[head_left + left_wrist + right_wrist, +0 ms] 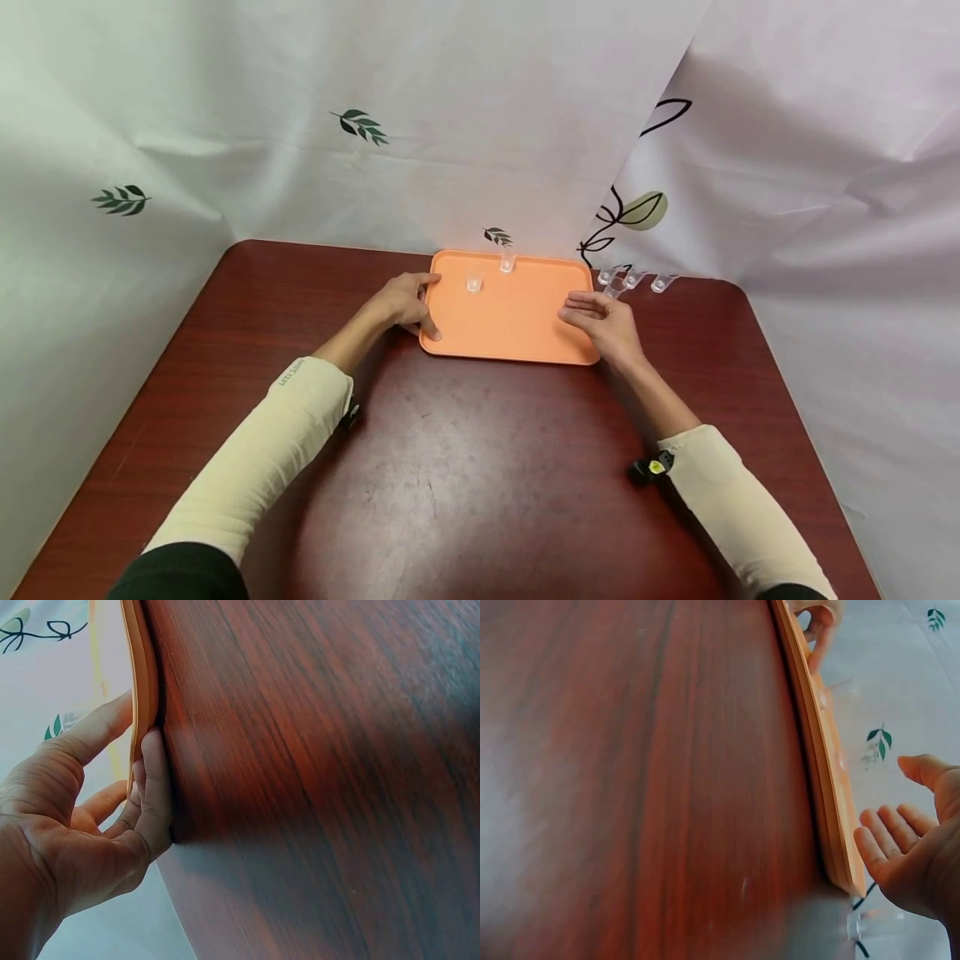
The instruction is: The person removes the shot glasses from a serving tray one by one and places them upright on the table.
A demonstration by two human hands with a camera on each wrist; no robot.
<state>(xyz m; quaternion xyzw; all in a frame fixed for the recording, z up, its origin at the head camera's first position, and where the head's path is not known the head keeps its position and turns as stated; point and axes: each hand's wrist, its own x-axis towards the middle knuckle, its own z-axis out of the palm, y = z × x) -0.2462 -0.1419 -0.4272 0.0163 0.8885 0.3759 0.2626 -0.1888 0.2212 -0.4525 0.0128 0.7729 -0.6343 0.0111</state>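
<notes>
Two cups on one tray; left hand gripping rim, right hand empty, fingers loosely extended; best kept level.

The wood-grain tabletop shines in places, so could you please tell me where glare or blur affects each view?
Head view: pale glare on the wood-grain tabletop, low centre, and clear plastic cups on the orange tray look faint; left wrist view: bluish sheen at upper right; right wrist view: bluish-white glare at the left edge, soft blur at the bottom.
</notes>
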